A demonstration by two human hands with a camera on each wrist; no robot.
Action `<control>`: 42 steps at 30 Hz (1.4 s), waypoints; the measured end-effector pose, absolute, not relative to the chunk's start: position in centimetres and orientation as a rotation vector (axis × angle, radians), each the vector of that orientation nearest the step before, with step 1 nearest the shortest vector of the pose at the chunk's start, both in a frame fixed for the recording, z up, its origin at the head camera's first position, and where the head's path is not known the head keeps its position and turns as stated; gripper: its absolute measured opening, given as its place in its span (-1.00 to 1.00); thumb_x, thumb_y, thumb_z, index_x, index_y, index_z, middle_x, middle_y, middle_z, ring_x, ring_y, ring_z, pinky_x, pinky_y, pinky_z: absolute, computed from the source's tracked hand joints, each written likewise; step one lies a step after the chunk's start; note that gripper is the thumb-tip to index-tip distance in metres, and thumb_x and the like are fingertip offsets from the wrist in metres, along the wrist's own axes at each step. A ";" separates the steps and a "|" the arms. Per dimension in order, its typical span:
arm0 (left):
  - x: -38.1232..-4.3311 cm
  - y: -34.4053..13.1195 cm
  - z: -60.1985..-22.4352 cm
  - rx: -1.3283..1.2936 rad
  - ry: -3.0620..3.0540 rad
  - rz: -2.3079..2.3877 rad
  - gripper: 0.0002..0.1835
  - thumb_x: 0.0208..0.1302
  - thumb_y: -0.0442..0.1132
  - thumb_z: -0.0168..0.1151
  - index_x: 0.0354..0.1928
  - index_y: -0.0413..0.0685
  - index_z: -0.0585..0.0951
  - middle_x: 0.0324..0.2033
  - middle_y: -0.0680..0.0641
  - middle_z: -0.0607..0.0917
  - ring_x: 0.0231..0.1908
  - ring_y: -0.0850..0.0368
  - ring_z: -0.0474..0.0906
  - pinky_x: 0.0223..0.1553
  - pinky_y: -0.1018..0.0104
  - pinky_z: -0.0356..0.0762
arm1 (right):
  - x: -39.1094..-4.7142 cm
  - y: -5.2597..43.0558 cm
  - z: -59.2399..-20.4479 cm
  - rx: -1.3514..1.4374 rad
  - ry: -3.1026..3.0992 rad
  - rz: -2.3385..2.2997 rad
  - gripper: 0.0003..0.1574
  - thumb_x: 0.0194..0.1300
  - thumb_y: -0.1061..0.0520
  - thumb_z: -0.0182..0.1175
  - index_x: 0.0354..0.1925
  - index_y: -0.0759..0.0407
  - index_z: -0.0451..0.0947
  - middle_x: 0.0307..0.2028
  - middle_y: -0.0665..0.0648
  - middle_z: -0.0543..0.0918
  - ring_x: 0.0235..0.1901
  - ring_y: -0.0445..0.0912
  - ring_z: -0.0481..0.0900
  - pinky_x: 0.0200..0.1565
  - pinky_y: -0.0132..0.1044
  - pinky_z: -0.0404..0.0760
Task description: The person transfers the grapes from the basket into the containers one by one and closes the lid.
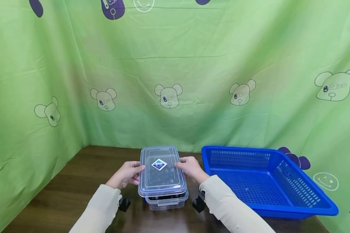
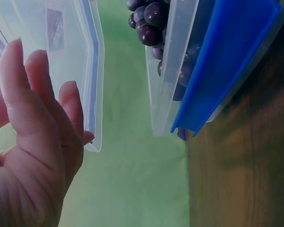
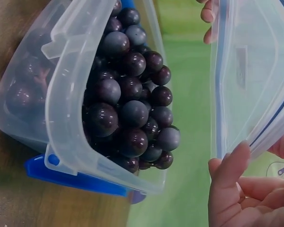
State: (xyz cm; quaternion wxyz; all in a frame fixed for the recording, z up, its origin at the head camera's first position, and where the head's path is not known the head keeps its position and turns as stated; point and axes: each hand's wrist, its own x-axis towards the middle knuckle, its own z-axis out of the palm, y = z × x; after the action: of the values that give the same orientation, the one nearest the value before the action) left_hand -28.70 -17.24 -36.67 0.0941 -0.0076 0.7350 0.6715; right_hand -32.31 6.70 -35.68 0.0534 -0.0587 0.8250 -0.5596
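A clear plastic lid (image 1: pixel 160 179) with a diamond-shaped sticker is held above a clear plastic box (image 1: pixel 167 204). My left hand (image 1: pixel 126 174) grips the lid's left edge, thumb on top. On the opposite edge my right hand (image 1: pixel 192 167) pinches it between thumb and fingers. Dark purple grapes (image 3: pixel 132 113) fill the box and heap above its rim in the right wrist view. A gap separates lid and box in both wrist views. Blue clasps, one a flap (image 2: pixel 232 61) in the left wrist view, hang from the box's sides.
To the right stands a large blue plastic basket (image 1: pixel 248 207) with slotted walls. The box rests on a dark brown wooden table (image 1: pixel 75 181). Behind and at the sides hangs a green curtain (image 1: pixel 204 123) printed with bear faces.
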 end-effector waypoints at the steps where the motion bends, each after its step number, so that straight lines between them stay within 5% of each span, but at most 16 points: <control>1: -28.7 -17.2 -36.8 -0.029 2.179 1.987 -0.57 0.43 -0.33 0.02 0.21 -0.54 0.33 -0.60 -0.03 0.64 -0.72 0.24 0.52 -0.65 0.43 0.54 | -32.3 6.7 -35.8 -0.183 2.512 -1.697 -0.68 0.23 0.29 0.17 -0.08 0.47 0.60 -0.67 0.04 0.58 -0.79 -0.22 0.30 -0.70 -0.44 0.36; 18: -28.7 -16.5 -38.1 -0.046 2.243 1.852 -0.66 0.42 -0.33 0.03 0.06 -0.53 0.41 -0.63 -0.03 0.58 -0.76 0.27 0.40 -0.69 0.46 0.48 | -32.5 7.4 -37.2 -0.249 2.596 -1.508 -0.84 0.23 0.28 0.16 -0.38 0.39 0.61 -0.86 -0.02 0.26 -0.85 -0.21 0.17 -0.75 -0.45 0.19; 35: -29.2 -16.3 -38.9 -0.062 2.258 1.831 -0.71 0.42 -0.31 0.04 -0.06 -0.52 0.47 -0.64 -0.06 0.58 -0.76 0.26 0.40 -0.68 0.45 0.49 | -32.6 7.5 -37.1 -0.160 2.574 -1.404 -0.83 0.27 0.27 0.16 -0.33 0.40 0.60 -0.80 0.01 0.34 -0.81 -0.22 0.22 -0.74 -0.48 0.24; 42: -29.5 -16.3 -39.2 -0.089 2.255 1.834 -0.65 0.40 -0.32 0.05 0.04 -0.55 0.40 -0.62 -0.07 0.58 -0.78 0.26 0.38 -0.71 0.47 0.46 | -32.9 7.4 -37.2 -0.147 2.566 -1.390 -0.82 0.31 0.26 0.16 -0.27 0.42 0.59 -0.76 0.04 0.39 -0.78 -0.21 0.26 -0.72 -0.46 0.34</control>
State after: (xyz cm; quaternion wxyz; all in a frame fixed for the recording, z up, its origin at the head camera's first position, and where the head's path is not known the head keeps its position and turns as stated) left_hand -29.54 -16.28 -39.19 0.1167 -0.0304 0.7702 0.6263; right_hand -32.86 7.37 -37.16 0.1093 -0.0499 0.8729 -0.4729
